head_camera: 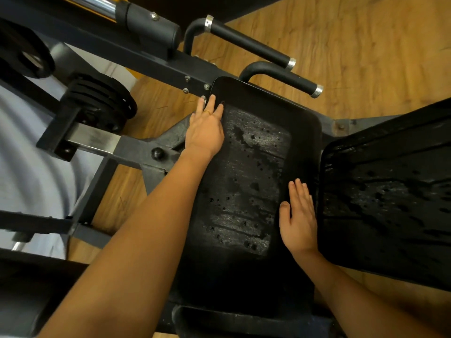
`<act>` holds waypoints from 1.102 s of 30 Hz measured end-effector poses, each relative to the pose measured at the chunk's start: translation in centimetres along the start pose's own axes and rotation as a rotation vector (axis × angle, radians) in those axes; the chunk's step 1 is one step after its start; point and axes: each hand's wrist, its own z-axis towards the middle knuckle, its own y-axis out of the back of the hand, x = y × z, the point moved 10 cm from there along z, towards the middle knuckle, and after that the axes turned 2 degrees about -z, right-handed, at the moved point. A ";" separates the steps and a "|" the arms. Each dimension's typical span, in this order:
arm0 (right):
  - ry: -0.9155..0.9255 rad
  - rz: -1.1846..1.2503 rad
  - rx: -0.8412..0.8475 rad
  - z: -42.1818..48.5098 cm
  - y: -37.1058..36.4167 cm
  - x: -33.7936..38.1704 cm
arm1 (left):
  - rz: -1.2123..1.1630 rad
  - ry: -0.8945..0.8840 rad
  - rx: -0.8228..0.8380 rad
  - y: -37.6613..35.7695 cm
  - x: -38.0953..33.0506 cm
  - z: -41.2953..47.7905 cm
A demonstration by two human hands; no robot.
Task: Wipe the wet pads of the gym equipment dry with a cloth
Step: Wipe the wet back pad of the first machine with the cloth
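Left hand (205, 129): grip flat, fingers straight, on wet pad (244, 181), far left edge. Right hand (299, 218): grip flat, right edge.

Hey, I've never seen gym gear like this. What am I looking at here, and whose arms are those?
This is one picture from a camera worn on a person's head, looking down, so the two bare arms are that person's own. The left hand lies flat at the upper left edge of a long black pad. The right hand lies flat along its right edge. Neither hand holds anything, and no cloth is in view. The pad shows water drops and wet patches, and so does a second pad to its right. Beyond them are two black handles, weight plates on the left, and a wooden floor.
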 end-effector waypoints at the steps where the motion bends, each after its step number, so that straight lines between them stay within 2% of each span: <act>1: 0.001 -0.001 -0.002 0.0 0.0 0.0 | -0.011 -0.008 0.003 0.0 0.1 -0.7; 10: 0.009 -0.005 -0.011 0.0 0.1 0.2 | -0.142 0.023 -0.048 0.1 2.1 -13.5; 22: 0.023 -0.018 0.003 0.0 0.3 0.4 | -0.023 0.037 0.067 -1.5 2.8 -28.2; 24: 0.025 -0.013 0.005 0.0 0.3 0.4 | 0.016 -0.037 0.093 -1.9 2.3 -29.5; 28: 0.009 0.003 0.002 0.0 0.3 0.4 | 0.182 -0.344 0.192 -2.9 0.2 -31.4; 33: 0.010 -0.009 0.003 -0.1 0.3 0.4 | 0.246 -0.538 0.265 -3.8 -1.9 -31.2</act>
